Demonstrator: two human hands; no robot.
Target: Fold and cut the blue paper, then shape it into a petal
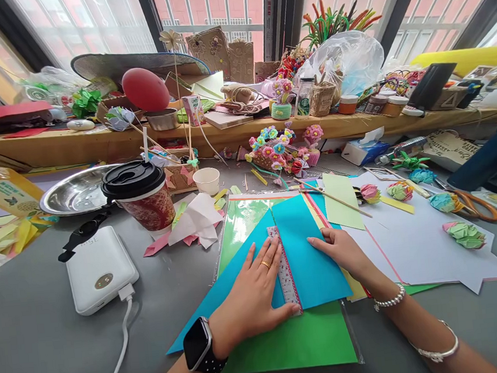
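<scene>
A blue sheet of paper (307, 245) lies folded on top of a green sheet (290, 346) in the middle of the grey table (35, 342). A small patterned ruler (286, 276) rests along the fold. My left hand (254, 291) lies flat with fingers spread, pressing the ruler and the blue paper; a smartwatch is on that wrist. My right hand (340, 248) rests on the right edge of the blue paper, fingers bent and pressing down on it, with bracelets on the wrist.
A white power bank (100, 268) with cable lies left, behind it a lidded coffee cup (139, 194) and a steel plate (73, 191). White paper (416, 246), paper flowers (464, 235), orange scissors (479, 205) sit right. A cluttered wooden shelf (73, 146) runs along the back.
</scene>
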